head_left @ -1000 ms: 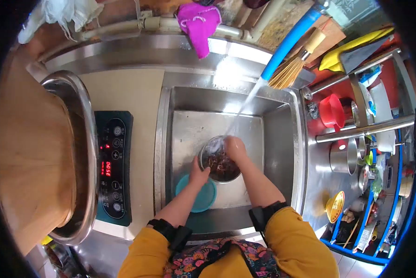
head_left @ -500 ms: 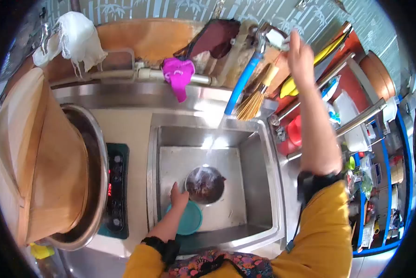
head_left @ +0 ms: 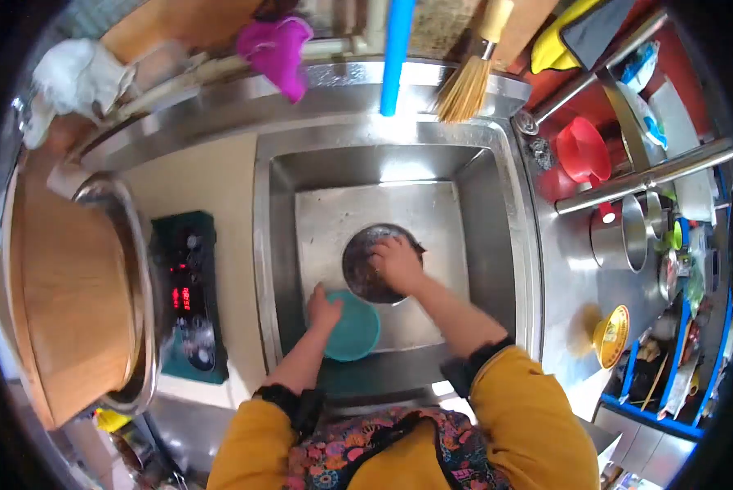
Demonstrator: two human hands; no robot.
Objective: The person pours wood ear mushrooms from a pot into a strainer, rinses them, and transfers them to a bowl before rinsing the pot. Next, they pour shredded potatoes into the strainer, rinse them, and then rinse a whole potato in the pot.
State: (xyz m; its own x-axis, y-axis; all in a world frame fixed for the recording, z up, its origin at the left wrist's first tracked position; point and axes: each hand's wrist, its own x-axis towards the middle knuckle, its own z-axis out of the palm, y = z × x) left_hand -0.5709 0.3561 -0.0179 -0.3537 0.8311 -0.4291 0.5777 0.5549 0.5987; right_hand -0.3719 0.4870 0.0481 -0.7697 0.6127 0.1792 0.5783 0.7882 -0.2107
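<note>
In the head view a round metal bowl (head_left: 357, 273) with dark contents, which I cannot identify, stands on the sink floor. My right hand (head_left: 397, 265) reaches into it from the right. Its fingers are bent downward and a little apart, and the tips are partly hidden in the bowl. Just below and left, a teal plastic bowl (head_left: 353, 333) overlaps the metal bowl's lower edge. My left hand (head_left: 324, 312) is closed on the teal bowl's upper-left rim, the thumb side raised. A blue hose (head_left: 396, 61) hangs over the sink's back edge, with no stream visible below it.
The steel sink (head_left: 501, 245) surrounds both bowls. A bamboo brush (head_left: 468, 82) and purple cloth (head_left: 277, 55) hang behind. Leftward are an induction cooker (head_left: 188, 302) and a large wooden steamer (head_left: 73, 310). A red ladle (head_left: 583, 151), metal pot (head_left: 619, 237) and yellow bowl (head_left: 611, 336) stand right.
My right hand has come down from the tap area into the metal bowl. Water ran from the blue hose before; none shows now. The view has tilted downward.
</note>
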